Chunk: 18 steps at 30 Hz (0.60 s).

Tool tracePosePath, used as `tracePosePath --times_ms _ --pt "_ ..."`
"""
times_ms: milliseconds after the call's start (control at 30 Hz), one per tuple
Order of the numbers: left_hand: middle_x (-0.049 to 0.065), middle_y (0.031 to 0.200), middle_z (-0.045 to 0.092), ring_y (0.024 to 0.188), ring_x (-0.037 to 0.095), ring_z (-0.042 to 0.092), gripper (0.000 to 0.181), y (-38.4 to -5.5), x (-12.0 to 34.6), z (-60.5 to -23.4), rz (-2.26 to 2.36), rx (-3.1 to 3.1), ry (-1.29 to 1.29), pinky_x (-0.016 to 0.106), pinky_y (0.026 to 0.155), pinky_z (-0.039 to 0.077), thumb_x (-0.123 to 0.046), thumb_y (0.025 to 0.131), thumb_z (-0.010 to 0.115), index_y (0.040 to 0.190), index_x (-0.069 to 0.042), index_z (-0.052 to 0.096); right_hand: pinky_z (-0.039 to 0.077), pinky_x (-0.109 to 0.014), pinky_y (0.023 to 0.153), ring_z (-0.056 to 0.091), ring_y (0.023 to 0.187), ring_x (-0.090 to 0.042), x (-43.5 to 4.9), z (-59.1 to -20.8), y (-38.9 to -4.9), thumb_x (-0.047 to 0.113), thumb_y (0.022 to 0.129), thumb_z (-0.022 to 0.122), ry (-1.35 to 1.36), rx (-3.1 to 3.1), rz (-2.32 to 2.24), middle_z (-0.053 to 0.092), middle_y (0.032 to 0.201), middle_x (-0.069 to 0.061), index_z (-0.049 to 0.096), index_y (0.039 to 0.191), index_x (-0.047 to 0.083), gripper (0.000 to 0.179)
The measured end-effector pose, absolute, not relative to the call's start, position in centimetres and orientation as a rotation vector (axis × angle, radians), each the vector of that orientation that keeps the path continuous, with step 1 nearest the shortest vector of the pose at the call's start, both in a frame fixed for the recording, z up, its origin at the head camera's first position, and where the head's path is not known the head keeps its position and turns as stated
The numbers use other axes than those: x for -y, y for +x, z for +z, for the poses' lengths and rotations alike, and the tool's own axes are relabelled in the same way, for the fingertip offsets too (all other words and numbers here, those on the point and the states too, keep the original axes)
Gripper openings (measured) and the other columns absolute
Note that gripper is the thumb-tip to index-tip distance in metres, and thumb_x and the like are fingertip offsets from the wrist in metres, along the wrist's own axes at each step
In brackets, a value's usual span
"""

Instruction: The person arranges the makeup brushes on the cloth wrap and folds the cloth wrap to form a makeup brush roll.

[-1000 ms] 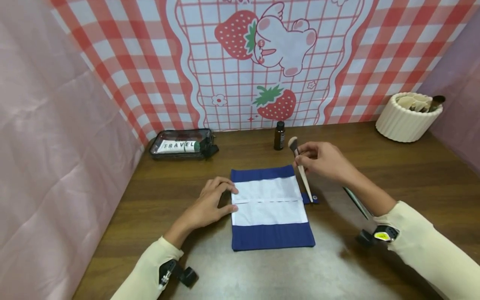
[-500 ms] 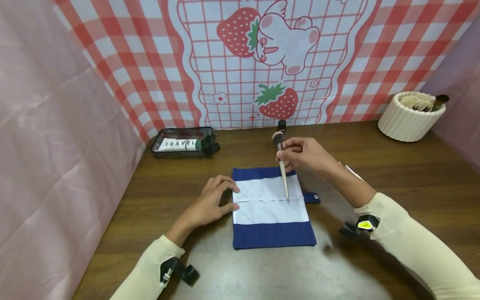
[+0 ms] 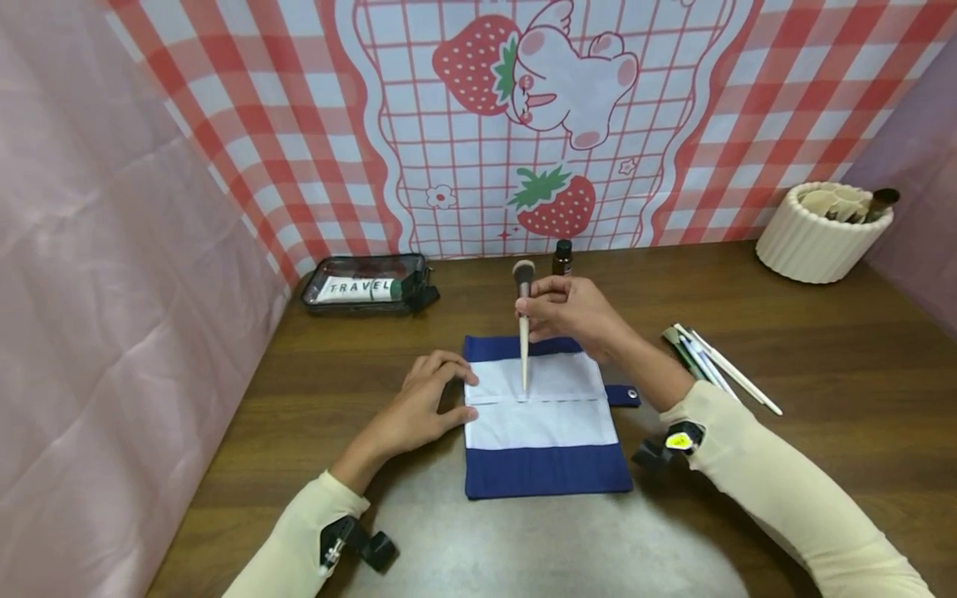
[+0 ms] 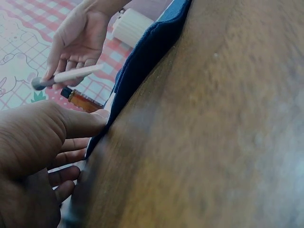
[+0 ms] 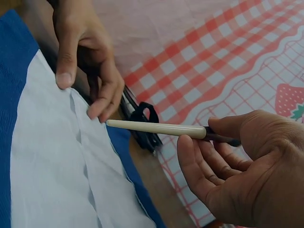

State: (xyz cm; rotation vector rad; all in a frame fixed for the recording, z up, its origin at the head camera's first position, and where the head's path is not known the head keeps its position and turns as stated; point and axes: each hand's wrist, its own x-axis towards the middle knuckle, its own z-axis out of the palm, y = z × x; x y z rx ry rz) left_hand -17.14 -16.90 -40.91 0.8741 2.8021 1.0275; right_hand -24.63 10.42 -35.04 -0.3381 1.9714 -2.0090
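Observation:
A blue-and-white fabric brush roll (image 3: 542, 428) lies spread out on the table, with a snap tab (image 3: 622, 395) at its right side. My left hand (image 3: 429, 399) rests at its left edge, thumb and fingertips touching the cloth; the left wrist view shows the thumb (image 4: 85, 121) against the blue rim. In my right hand (image 3: 579, 311) I pinch a makeup brush (image 3: 524, 332) by its dark ferrule, bristles up. Its pale handle (image 5: 156, 127) points down towards the slit across the white cloth. Whether the tip touches the cloth I cannot tell.
Several slim brushes (image 3: 703, 357) lie to the right, partly behind my right forearm. At the back stand a dark bottle (image 3: 563, 257) and, far right, a ribbed white holder (image 3: 818, 237) with a brush. A clear pouch (image 3: 351, 286) holding a tube sits back left.
My right hand has carried the brush leftwards, from beside the snap tab to over the roll's middle, and the brush is now nearly upright. My left hand stays put.

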Motion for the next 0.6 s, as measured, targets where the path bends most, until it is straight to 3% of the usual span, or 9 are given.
tracePosePath --times_ms 300,600 --pt "0.004 0.136 0.048 0.127 0.029 0.037 0.035 -17.1 16.8 -40.8 1.021 -2.811 0.864 0.056 0.106 0.027 -0.026 0.089 0.079 0.118 -0.015 0.064 0.057 -0.046 0.079 0.071 0.086 -0.031 -8.3 -36.3 -24.9 0.009 0.094 0.071 -0.356 -1.823 -2.116 0.070 0.105 -0.022 0.052 0.118 -0.008 0.034" --pt "0.003 0.137 0.047 0.128 0.028 0.036 0.036 -17.1 16.8 -40.9 1.027 -2.805 0.838 0.055 0.107 0.027 -0.026 0.089 0.079 0.119 -0.016 0.064 0.056 -0.046 0.080 0.070 0.084 -0.028 -7.2 -37.4 -25.6 0.009 0.096 0.068 -0.297 -1.814 -2.090 0.059 0.121 -0.037 0.051 0.116 -0.006 0.031"
